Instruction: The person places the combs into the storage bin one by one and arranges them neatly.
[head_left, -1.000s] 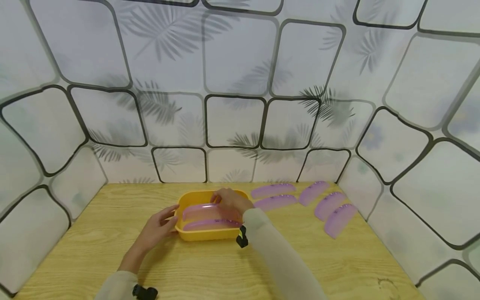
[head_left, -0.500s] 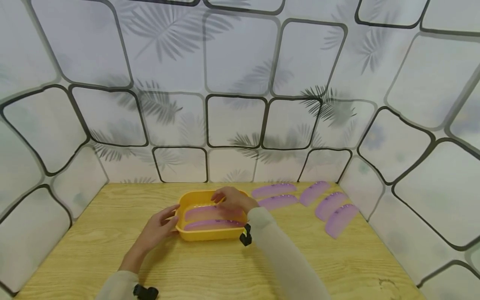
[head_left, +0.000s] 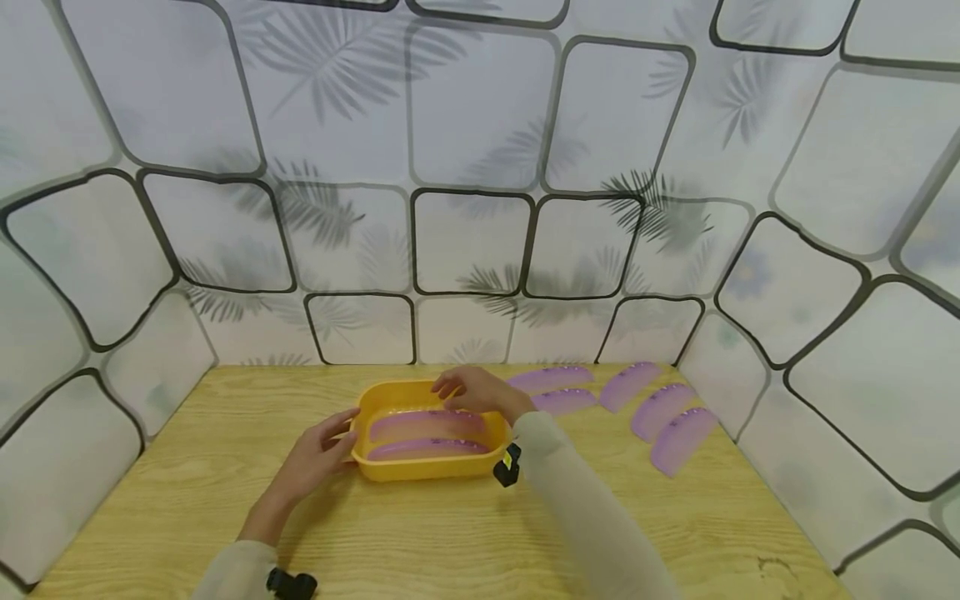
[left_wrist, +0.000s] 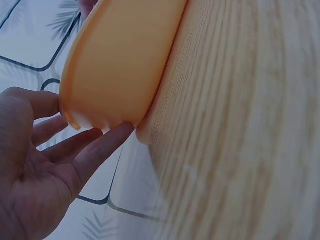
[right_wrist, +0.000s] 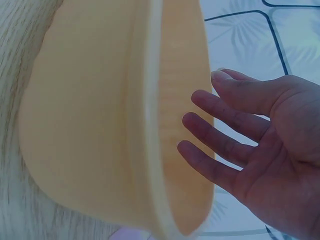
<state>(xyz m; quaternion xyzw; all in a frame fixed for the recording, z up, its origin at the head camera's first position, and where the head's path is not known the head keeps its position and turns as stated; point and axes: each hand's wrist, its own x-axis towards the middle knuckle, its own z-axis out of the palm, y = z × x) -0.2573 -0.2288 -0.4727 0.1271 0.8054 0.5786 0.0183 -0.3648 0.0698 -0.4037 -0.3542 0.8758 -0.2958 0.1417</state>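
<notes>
Two combs (head_left: 427, 451) are lying in the tray (head_left: 431, 472), right of the left hand (head_left: 322, 454); five other combs (head_left: 658, 412) are lying on the table (head_left: 420, 542), right of the right hand (head_left: 476, 390).

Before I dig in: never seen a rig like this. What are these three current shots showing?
There's no machine: a person works bare-handed. The wide picture is shot from the head, looking forward and down; the two close-ups are shot from each wrist. Black devices near the wrists may be the cameras.

On the wooden table sits a yellow tray with two purple combs showing inside. Five more combs lie to its right. The left hand touches the tray's left end with its fingers. The right hand hovers over the tray, holding nothing.
</notes>
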